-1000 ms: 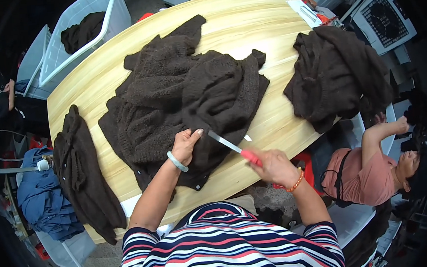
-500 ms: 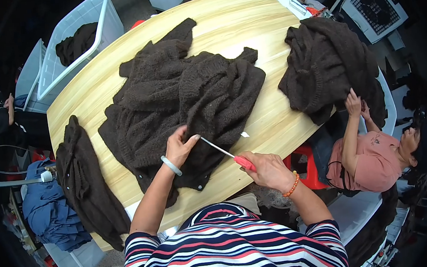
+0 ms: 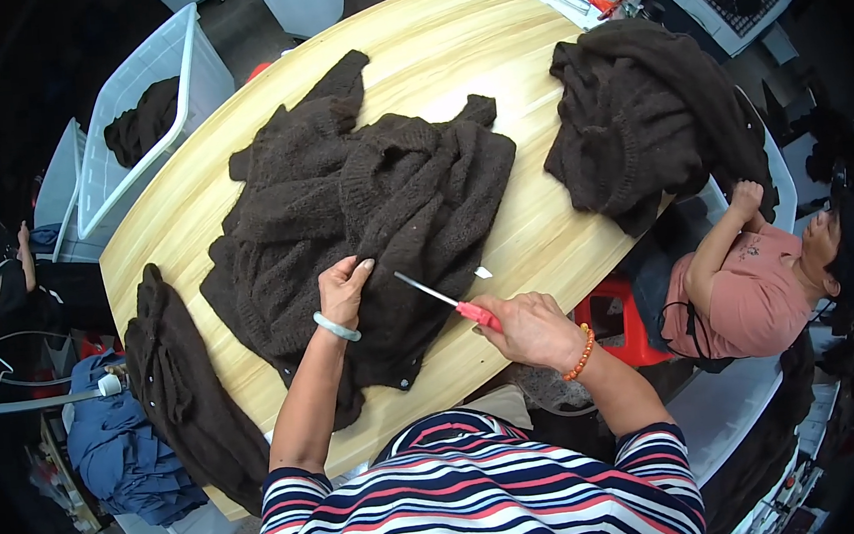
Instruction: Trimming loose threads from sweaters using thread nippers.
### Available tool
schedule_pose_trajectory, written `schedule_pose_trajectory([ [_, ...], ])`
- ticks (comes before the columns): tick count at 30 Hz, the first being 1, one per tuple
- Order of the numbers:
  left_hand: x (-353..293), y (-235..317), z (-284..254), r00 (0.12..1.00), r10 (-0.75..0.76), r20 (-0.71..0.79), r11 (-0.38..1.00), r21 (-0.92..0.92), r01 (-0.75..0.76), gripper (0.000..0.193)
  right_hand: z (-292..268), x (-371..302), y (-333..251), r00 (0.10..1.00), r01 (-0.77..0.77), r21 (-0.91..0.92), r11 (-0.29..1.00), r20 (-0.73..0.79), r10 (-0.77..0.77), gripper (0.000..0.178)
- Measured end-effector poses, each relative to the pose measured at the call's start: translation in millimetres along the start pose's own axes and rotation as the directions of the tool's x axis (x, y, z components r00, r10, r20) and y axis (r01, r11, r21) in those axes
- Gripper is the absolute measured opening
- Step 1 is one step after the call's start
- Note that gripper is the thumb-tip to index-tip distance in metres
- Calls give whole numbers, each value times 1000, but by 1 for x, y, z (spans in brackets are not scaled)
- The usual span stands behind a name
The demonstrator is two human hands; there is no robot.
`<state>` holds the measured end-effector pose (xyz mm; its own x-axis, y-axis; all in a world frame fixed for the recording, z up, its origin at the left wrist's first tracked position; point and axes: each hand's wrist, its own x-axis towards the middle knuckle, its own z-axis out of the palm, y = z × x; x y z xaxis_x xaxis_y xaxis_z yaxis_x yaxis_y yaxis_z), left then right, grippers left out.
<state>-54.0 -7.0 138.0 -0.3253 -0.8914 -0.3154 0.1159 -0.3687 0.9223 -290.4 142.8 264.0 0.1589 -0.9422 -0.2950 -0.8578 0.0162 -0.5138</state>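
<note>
A dark brown knitted sweater (image 3: 362, 202) lies spread on the light wooden table (image 3: 490, 51). My left hand (image 3: 343, 289), with a pale bangle on the wrist, rests on the sweater's near part and pinches the knit. My right hand (image 3: 530, 327), wearing an orange bead bracelet, grips the red handle of a slim metal tool (image 3: 441, 297). The tool's blade points left toward my left hand, just above the sweater's lower edge. A small white scrap (image 3: 484, 273) lies on the table beside the tool.
A second brown sweater pile (image 3: 636, 120) sits at the table's right end, beside a seated person in a pink top (image 3: 749, 282). Another brown garment (image 3: 181, 387) hangs over the left edge. A white bin (image 3: 150, 118) holds dark knitwear. Blue cloth (image 3: 121, 462) lies lower left.
The view has shifted a little. My right hand drew the red-handled tool slightly back to the right, and my left hand stayed on the sweater. The seated person's raised arm moved.
</note>
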Motion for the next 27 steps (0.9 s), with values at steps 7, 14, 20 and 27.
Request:
schedule_pose_trajectory([
  [7, 5, 5, -2, 992, 53, 116, 990, 121, -67, 15, 5, 4, 5, 995, 8, 82, 997, 100, -16, 29],
  [14, 47, 18, 21, 990, 123, 62, 855, 501, -137, 21, -2, 6, 13, 986, 16, 131, 991, -169, 6, 28],
  [20, 40, 3, 13, 999, 29, 36, 968, 246, -37, 10, -6, 1, 16, 996, -88, -12, 996, -11, 88, 25],
  [27, 21, 2, 16, 990, -27, 136, 996, 83, 16, 6, -6, 5, 13, 999, -38, 73, 997, 38, 35, 24],
])
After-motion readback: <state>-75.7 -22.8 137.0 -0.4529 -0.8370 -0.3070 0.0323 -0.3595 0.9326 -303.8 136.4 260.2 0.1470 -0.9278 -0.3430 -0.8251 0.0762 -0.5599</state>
